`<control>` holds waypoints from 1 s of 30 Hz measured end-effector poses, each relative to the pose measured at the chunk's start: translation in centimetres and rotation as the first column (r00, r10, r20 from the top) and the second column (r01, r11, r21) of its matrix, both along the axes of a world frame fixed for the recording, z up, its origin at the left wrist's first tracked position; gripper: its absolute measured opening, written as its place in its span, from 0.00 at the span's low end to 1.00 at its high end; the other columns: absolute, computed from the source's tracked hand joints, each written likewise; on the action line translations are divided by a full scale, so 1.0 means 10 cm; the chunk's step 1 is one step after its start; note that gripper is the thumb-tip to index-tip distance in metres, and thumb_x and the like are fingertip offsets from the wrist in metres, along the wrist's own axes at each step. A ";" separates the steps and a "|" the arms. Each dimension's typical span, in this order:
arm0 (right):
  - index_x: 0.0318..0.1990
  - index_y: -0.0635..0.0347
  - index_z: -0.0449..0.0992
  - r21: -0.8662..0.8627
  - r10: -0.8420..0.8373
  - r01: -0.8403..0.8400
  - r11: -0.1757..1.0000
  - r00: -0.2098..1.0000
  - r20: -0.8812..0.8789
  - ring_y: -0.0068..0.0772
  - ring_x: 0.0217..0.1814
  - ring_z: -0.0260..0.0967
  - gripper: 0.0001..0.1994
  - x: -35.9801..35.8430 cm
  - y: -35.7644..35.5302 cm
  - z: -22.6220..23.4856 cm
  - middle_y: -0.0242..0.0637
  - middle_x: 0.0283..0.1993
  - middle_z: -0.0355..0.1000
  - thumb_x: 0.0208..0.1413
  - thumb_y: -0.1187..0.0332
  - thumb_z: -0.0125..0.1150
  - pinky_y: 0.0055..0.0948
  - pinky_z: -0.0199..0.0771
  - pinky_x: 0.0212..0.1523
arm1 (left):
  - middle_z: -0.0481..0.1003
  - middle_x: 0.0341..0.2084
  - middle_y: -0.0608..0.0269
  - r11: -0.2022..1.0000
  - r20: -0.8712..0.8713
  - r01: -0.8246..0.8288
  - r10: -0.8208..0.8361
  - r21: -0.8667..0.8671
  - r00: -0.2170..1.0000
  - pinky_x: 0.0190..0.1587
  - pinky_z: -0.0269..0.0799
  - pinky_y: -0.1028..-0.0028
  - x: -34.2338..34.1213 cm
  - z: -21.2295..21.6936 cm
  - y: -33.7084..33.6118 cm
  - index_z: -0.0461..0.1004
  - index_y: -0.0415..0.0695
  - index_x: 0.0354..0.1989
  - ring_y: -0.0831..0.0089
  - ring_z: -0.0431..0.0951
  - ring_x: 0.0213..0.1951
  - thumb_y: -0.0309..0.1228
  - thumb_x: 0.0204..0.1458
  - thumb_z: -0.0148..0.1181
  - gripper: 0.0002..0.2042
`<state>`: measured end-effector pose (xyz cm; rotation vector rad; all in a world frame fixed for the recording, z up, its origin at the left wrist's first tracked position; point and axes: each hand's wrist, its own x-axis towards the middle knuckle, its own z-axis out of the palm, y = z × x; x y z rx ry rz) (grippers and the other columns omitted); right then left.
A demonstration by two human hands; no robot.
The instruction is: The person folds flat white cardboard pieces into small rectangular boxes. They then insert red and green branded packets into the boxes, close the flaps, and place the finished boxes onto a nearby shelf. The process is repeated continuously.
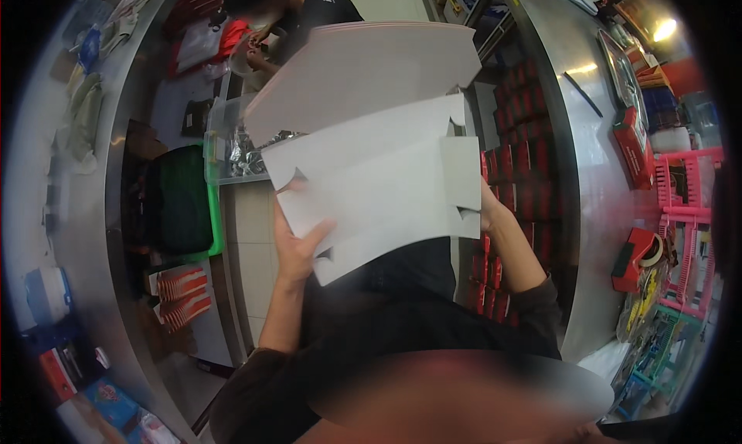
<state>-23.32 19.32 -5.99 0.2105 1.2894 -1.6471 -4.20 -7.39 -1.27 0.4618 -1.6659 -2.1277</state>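
Observation:
A white flat cardboard box blank (371, 189) with notched side flaps spans the space in front of my body, held at both sides. My left hand (297, 239) grips its left edge, thumb on top and the other fingers underneath. At the right edge my right hand (488, 206) holds the blank; most of its fingers are hidden behind the card. Just beyond lies a stack of similar pale blanks (371, 73), partly covered by the one I hold.
Steel counters run along the left (116, 212) and right (568, 173). Red boxes (525, 158) fill a low shelf on the right. A red tape dispenser (635, 260) sits on the right counter. A clear bin (220, 154) holds foil-like items. Another person (309, 11) works at the far end.

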 end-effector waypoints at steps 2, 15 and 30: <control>0.60 0.63 0.68 0.067 -0.071 0.079 0.995 0.991 -0.110 0.31 0.53 0.72 0.26 0.07 -0.14 0.08 0.40 0.53 0.72 0.67 0.50 0.42 0.33 0.74 0.51 | 0.67 0.46 0.59 0.999 0.043 -0.047 0.047 0.013 0.998 0.50 0.71 0.69 0.01 0.00 0.20 0.60 0.42 0.55 0.69 0.72 0.48 0.20 0.46 0.65 0.28; 0.59 0.60 0.69 -0.197 -0.038 0.022 0.980 0.996 -0.079 0.32 0.56 0.70 0.25 -0.49 0.05 -0.31 0.37 0.56 0.71 0.65 0.51 0.43 0.34 0.70 0.55 | 0.69 0.48 0.55 0.990 -0.020 0.044 -0.042 0.136 0.999 0.52 0.72 0.67 0.04 -0.15 0.10 0.59 0.41 0.57 0.66 0.73 0.50 0.16 0.46 0.65 0.29; 0.47 0.58 0.74 -0.130 -0.309 0.298 0.946 0.948 -0.075 0.38 0.38 0.74 0.20 -0.49 -0.42 0.05 0.39 0.40 0.74 0.63 0.53 0.41 0.41 0.78 0.40 | 0.62 0.45 0.59 0.947 0.137 0.059 -0.016 -0.316 0.990 0.51 0.67 0.70 0.18 -0.32 0.59 0.56 0.43 0.54 0.71 0.67 0.47 0.17 0.51 0.59 0.24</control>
